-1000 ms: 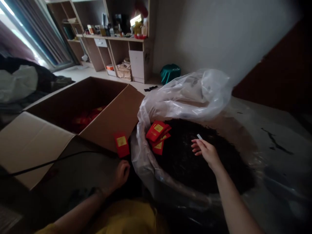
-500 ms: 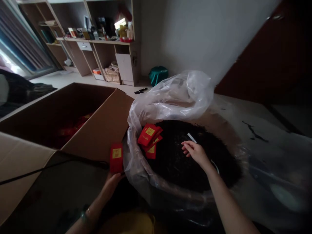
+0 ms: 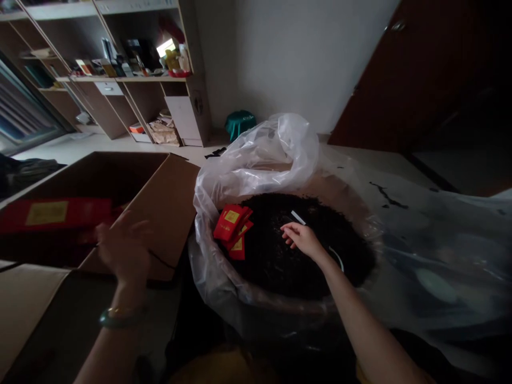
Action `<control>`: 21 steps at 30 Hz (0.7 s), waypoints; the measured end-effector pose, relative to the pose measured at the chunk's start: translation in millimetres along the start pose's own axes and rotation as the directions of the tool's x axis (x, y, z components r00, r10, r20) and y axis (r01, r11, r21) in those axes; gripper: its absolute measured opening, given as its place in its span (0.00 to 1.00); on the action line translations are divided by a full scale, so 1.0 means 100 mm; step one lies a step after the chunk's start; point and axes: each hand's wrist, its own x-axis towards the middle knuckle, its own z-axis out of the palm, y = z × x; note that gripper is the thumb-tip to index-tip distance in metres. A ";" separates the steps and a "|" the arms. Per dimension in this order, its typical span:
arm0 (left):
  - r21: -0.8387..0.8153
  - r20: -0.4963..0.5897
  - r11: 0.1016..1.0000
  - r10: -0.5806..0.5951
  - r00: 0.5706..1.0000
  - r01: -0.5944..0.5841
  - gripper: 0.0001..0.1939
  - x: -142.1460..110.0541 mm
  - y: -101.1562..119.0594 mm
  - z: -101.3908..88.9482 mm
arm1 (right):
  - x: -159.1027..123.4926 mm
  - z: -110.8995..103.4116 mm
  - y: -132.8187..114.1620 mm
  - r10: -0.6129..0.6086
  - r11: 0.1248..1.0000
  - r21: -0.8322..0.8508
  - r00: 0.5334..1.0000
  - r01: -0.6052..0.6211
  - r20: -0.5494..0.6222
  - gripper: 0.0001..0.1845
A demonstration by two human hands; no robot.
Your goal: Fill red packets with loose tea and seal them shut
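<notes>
My right hand rests on a heap of dark loose leaves inside a clear plastic bag. Its fingers are curled around a small white strip that sticks out beyond them. A few red packets with yellow labels lie on the leaves at the bag's left side. My left hand, with a green bangle on the wrist, is raised over the open cardboard box and blurred. A red packet, smeared by motion, is at its fingertips; whether the hand grips it I cannot tell.
The cardboard box holds more red packets deep inside. A black cable runs along its near edge. Wooden shelves and a desk stand at the back left, a green bag on the floor by the wall, a dark red door at right.
My left hand lifted from below the bag's edge and swung left over the box with a red packet. The right hand stayed on the leaves. The view shifted right.
</notes>
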 end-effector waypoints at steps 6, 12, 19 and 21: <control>0.329 0.129 0.912 0.215 0.968 -0.247 0.31 -0.08 0.81 0.96 | -0.01 0.05 -0.03 0.033 0.998 -0.046 0.998 -0.031 0.050 0.09; 0.481 0.205 0.838 0.176 0.963 -0.256 0.29 -0.01 0.93 1.30 | -0.02 0.07 -0.06 0.009 0.999 -0.050 0.998 -0.005 0.066 0.08; 0.207 0.238 0.892 0.353 0.905 -0.403 0.21 -0.11 0.93 1.43 | 0.01 0.24 0.00 -0.043 0.999 -0.023 0.998 0.044 0.041 0.11; 0.079 0.274 0.878 0.436 0.857 -0.471 0.20 -0.20 0.99 1.50 | 0.02 0.31 0.05 -0.048 0.999 -0.010 0.998 0.047 -0.039 0.19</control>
